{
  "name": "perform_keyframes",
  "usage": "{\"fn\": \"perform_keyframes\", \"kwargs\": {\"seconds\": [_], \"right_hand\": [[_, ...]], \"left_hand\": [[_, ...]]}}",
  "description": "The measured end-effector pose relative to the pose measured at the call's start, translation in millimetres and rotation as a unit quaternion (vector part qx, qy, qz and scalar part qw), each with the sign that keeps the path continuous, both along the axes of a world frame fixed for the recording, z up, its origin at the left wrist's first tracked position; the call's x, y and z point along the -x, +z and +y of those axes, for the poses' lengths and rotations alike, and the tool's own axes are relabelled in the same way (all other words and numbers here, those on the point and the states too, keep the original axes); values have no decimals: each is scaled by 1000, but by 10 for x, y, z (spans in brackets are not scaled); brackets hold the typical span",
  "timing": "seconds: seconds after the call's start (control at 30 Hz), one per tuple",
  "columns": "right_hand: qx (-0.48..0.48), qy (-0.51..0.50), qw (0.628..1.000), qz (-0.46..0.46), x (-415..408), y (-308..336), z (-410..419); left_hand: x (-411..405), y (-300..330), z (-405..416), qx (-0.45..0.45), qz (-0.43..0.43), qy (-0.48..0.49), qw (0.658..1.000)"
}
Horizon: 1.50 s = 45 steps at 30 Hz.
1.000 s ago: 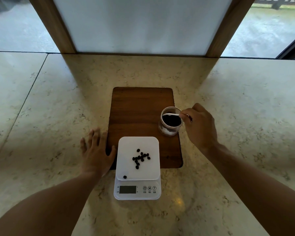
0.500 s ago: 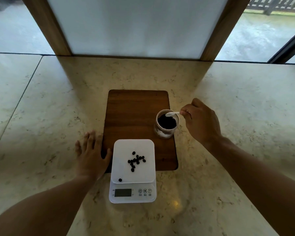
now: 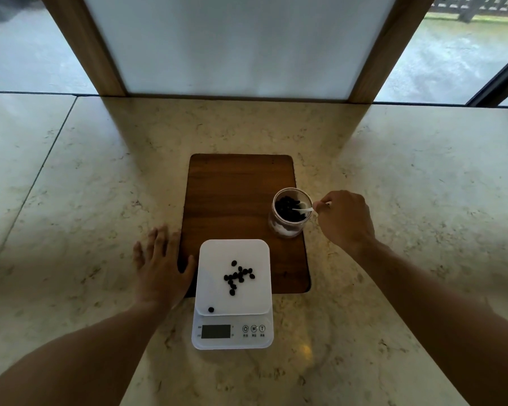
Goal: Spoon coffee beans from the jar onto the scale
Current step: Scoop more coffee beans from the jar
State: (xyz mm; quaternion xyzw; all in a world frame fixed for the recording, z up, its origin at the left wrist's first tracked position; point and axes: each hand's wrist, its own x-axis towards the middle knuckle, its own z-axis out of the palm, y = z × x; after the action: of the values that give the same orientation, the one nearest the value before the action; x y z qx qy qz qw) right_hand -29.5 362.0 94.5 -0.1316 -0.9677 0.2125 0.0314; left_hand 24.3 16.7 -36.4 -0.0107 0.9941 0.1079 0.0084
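Note:
A small glass jar (image 3: 288, 227) of dark coffee beans stands on the right side of a wooden board (image 3: 238, 194). My right hand (image 3: 346, 221) pinches the handle of a white spoon (image 3: 303, 210) whose bowl dips into the jar's mouth among the beans. A white digital scale (image 3: 214, 259) sits at the board's near edge, with several coffee beans (image 3: 238, 276) clustered on its platform and a single bean near its front left corner. My left hand (image 3: 160, 266) lies flat on the counter just left of the scale, fingers spread.
The marble counter (image 3: 408, 186) stretches wide on both sides. A frosted panel in a wooden frame (image 3: 100, 45) rises at the counter's back edge, with windows to either side.
The spoon's bowl has gone from the jar's far rim down into the beans, with my right hand lowering slightly. My left hand stays flat beside the scale.

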Motion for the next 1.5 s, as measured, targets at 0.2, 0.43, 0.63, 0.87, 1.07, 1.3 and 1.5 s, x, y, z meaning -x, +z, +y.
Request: {"fn": "perform_keyframes", "kwargs": {"seconds": [0.2, 0.43, 0.63, 0.87, 1.07, 1.3, 1.5], "right_hand": [[77, -46, 995, -40, 34, -52, 24], [117, -70, 988, -65, 74, -57, 66], [170, -123, 973, -96, 131, -67, 67], [204, -160, 958, -122, 173, -49, 45], [233, -173, 948, -132, 173, -45, 63], [258, -185, 937, -146, 182, -32, 65], [276, -196, 929, -148, 167, -15, 60]], "left_hand": [[5, -37, -21, 3, -1, 0, 1000], [6, -63, -22, 9, 6, 0, 1000], [-2, -42, -17, 8, 7, 0, 1000], [1, -13, -13, 3, 4, -1, 1000], [-8, 14, -4, 7, -2, -1, 1000], [-4, 28, 7, 5, -1, -3, 1000], [-10, 36, 11, 4, -8, -1, 1000]]}}
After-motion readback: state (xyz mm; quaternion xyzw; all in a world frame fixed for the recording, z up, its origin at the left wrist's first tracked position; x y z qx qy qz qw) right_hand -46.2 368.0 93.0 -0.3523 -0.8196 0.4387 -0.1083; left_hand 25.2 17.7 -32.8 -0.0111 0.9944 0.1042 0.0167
